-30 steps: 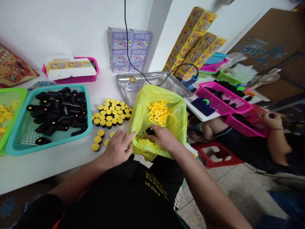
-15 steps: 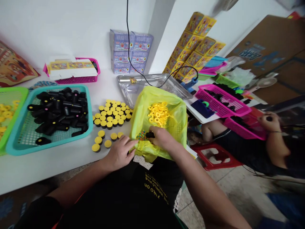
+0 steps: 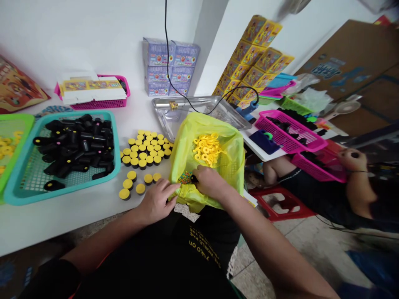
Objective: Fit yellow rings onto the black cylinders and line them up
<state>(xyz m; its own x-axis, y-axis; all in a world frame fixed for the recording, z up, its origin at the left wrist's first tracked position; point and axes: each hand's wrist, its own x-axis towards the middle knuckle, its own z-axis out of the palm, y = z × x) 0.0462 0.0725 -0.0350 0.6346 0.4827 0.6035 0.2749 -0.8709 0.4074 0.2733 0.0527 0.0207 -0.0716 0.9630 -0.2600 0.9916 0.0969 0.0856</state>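
A basket lined with a yellow plastic bag [image 3: 235, 137] stands at the table's front edge. Inside it lie a heap of yellow ring-ended plastic pieces [image 3: 206, 148] and, in the near left corner, small multicoloured beads [image 3: 185, 177]. My right hand [image 3: 208, 181] is down in the basket, fingers closed around a small black plastic piece [image 3: 194, 178], mostly hidden, beside the beads. On the near left rim, my left hand [image 3: 158, 201] pinches the bag's edge between thumb and fingers. Several black pots with yellow tops [image 3: 146, 149] stand left of the basket.
Left is a teal basket [image 3: 116, 145] of black plastic parts, then a green basket [image 3: 17, 155] with yellow pieces. Behind lies a metal tray [image 3: 162, 120] under a hanging black cable [image 3: 166, 25]. To the right, a seated person's hand [image 3: 353, 160] is by pink baskets [image 3: 307, 146].
My right hand has shifted slightly left and down toward the beads, and less of the black piece shows. My left hand stays on the rim.
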